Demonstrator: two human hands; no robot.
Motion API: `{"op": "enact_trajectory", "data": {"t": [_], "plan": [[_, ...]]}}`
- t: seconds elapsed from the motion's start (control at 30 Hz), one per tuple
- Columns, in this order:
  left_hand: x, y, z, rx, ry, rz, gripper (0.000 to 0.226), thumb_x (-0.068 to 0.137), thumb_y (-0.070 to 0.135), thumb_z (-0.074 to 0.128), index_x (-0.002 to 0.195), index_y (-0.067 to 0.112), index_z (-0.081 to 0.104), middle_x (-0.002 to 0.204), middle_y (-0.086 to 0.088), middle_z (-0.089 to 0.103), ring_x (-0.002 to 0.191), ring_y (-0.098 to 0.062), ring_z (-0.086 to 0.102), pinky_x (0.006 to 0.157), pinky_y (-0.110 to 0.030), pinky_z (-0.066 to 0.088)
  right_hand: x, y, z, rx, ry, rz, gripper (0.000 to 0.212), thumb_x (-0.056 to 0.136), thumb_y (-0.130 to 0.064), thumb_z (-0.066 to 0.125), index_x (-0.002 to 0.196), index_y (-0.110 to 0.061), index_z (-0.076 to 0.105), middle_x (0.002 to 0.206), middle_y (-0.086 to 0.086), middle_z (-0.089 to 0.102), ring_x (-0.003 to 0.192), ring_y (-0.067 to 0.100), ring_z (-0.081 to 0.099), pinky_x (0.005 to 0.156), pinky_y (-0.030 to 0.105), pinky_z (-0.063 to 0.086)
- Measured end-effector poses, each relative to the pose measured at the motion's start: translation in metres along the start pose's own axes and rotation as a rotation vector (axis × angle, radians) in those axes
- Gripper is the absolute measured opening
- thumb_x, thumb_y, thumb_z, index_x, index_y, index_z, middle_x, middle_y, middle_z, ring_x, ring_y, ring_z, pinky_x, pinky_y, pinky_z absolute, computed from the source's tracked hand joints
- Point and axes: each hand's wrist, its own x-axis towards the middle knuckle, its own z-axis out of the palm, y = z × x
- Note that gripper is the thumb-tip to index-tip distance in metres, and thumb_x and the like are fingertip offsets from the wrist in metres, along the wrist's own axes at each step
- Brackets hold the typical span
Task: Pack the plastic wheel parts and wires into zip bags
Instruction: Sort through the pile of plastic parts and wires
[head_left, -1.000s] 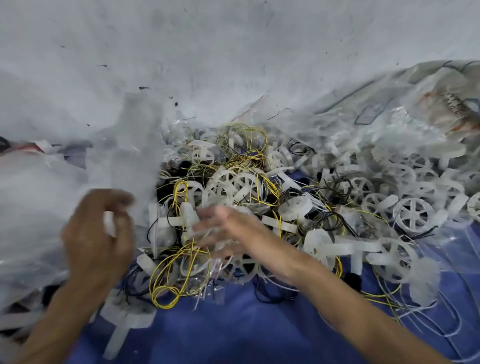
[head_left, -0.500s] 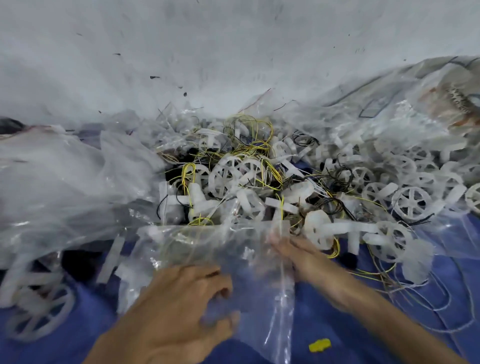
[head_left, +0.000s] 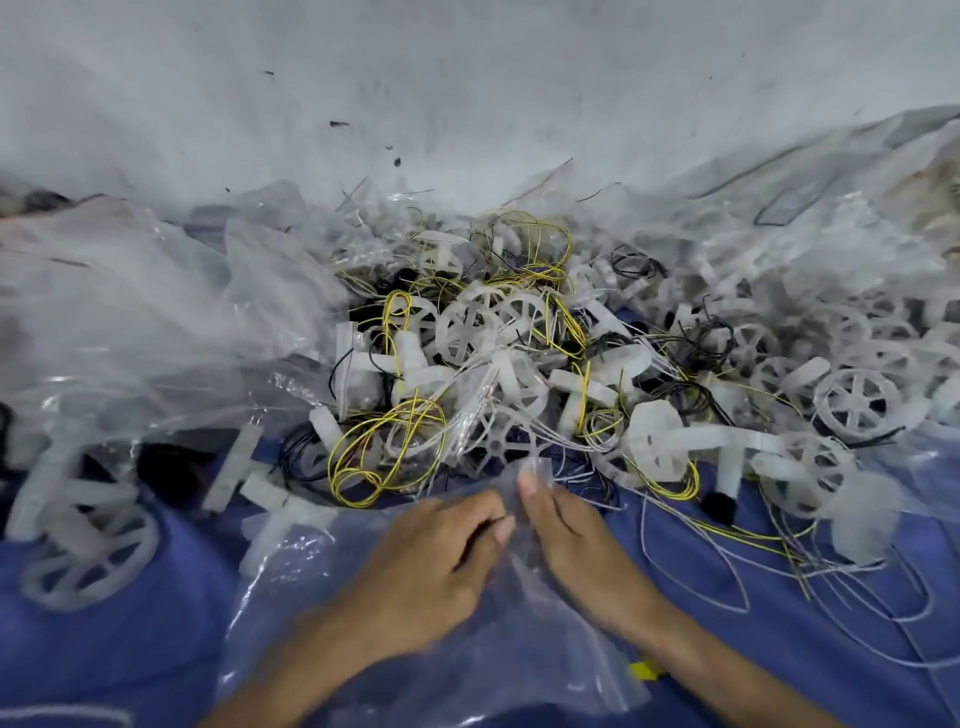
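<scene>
Mouth of bag (head_left: 524, 654) blurred.
Clear and creased, it is pinched at the top by left hand (head_left: 436, 561) and right hand (head_left: 576, 540).

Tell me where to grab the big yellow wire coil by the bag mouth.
Pinch the yellow wire coil at its near bunch, where loops overlap, from above: it lies flat, and its far loops tangle among wheel parts.

Left hand (head_left: 431, 561) and right hand (head_left: 576, 545) meet on the zip bag (head_left: 519, 649), before the wheel parts (head_left: 483, 322) and wires (head_left: 384, 457).
</scene>
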Motion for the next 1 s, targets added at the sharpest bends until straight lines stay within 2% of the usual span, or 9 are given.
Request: {"op": "enact_trajectory", "data": {"t": [0.13, 0.2, 0.3, 0.37, 0.5, 0.57, 0.63, 0.9, 1.0], "plan": [[0.006, -0.017, -0.009, -0.187, 0.252, -0.081, 0.025, 0.095, 0.027, 0.032, 0.072, 0.025, 0.039, 0.062, 0.010, 0.045, 0.057, -0.003, 0.042, 0.055, -0.016, 0.033, 0.016, 0.013, -0.014, -0.214, 0.106, -0.062, 0.032, 0.093, -0.038, 0.051, 0.071, -0.017, 0.041, 0.054, -0.010, 0.043, 0.056, 0.009, 0.040, 0.056, 0.025, 0.030], [0.005, -0.023, -0.006, -0.173, 0.294, -0.081, 0.027, 0.096, 0.030, 0.028, 0.073, 0.023, 0.038, 0.062, 0.011, 0.045, 0.056, -0.003, 0.040, 0.055, -0.015, 0.034, 0.016, 0.017, -0.019, -0.307, 0.096, -0.166, 0.030, 0.092, -0.044, 0.047, 0.070, -0.025, 0.037, 0.054, -0.010, 0.041, 0.055, 0.007, 0.039, 0.056, 0.026, 0.029], [0.001, -0.025, 0.008, -0.047, 0.260, -0.067, 0.027, 0.097, 0.038, 0.027, 0.073, 0.029, 0.034, 0.056, 0.010, 0.040, 0.053, -0.010, 0.042, 0.055, -0.033, 0.038, 0.009, 0.016, -0.032, -0.423, 0.147, -0.410, 0.035, 0.095, -0.050, 0.028, 0.082, -0.025, 0.049, 0.069, -0.014, 0.047, 0.064, 0.004, 0.045, 0.062, 0.030, 0.038], [-0.003, -0.025, 0.015, 0.011, 0.253, -0.066, 0.026, 0.098, 0.036, 0.029, 0.072, 0.031, 0.031, 0.056, 0.008, 0.039, 0.054, -0.016, 0.043, 0.057, -0.042, 0.037, 0.009, 0.016, -0.044, -0.642, 0.348, -0.516, 0.041, 0.097, -0.044, 0.031, 0.093, -0.012, 0.057, 0.088, -0.004, 0.053, 0.080, 0.015, 0.051, 0.068, 0.031, 0.042], [-0.004, -0.025, 0.018, 0.015, 0.249, -0.118, 0.023, 0.095, 0.033, 0.032, 0.073, 0.029, 0.031, 0.054, 0.011, 0.035, 0.056, -0.026, 0.045, 0.056, -0.048, 0.039, 0.017, 0.022, -0.068, -0.971, 0.756, -0.166, 0.047, 0.084, -0.043, 0.045, 0.109, -0.006, 0.058, 0.119, 0.018, 0.048, 0.105, 0.035, 0.043, 0.084, 0.049, 0.038], [-0.003, -0.026, 0.017, -0.005, 0.272, -0.136, 0.024, 0.095, 0.038, 0.029, 0.073, 0.028, 0.032, 0.053, 0.009, 0.034, 0.056, -0.025, 0.043, 0.055, -0.049, 0.038, 0.019, 0.030, -0.076, -0.957, 0.727, 0.041, 0.062, 0.082, -0.054, 0.034, 0.119, -0.009, 0.054, 0.129, 0.018, 0.041, 0.114, 0.036, 0.038, 0.093, 0.053, 0.031], [-0.003, -0.026, 0.015, -0.017, 0.278, -0.147, 0.028, 0.092, 0.047, 0.023, 0.073, 0.028, 0.032, 0.051, 0.008, 0.034, 0.057, -0.025, 0.043, 0.054, -0.049, 0.037, 0.020, 0.037, -0.081, -0.905, 0.677, 0.084, 0.070, 0.081, -0.060, 0.025, 0.124, -0.012, 0.051, 0.128, 0.014, 0.039, 0.118, 0.033, 0.037, 0.098, 0.051, 0.025], [-0.003, -0.023, 0.012, 0.010, 0.216, -0.154, 0.028, 0.094, 0.049, 0.027, 0.072, 0.031, 0.030, 0.053, 0.009, 0.038, 0.056, -0.022, 0.047, 0.054, -0.044, 0.038, 0.022, 0.042, -0.076, -0.736, 0.684, -0.105, 0.060, 0.084, -0.051, 0.038, 0.120, -0.006, 0.052, 0.116, 0.018, 0.042, 0.110, 0.024, 0.033, 0.094, 0.044, 0.027], [-0.005, -0.023, 0.012, 0.019, 0.165, -0.145, 0.027, 0.097, 0.044, 0.026, 0.072, 0.033, 0.030, 0.055, 0.011, 0.040, 0.056, -0.016, 0.044, 0.058, -0.038, 0.037, 0.021, 0.039, -0.074, -0.681, 0.672, -0.232, 0.044, 0.088, -0.033, 0.048, 0.117, 0.000, 0.051, 0.112, 0.023, 0.042, 0.105, 0.024, 0.035, 0.093, 0.021, 0.023]]}}
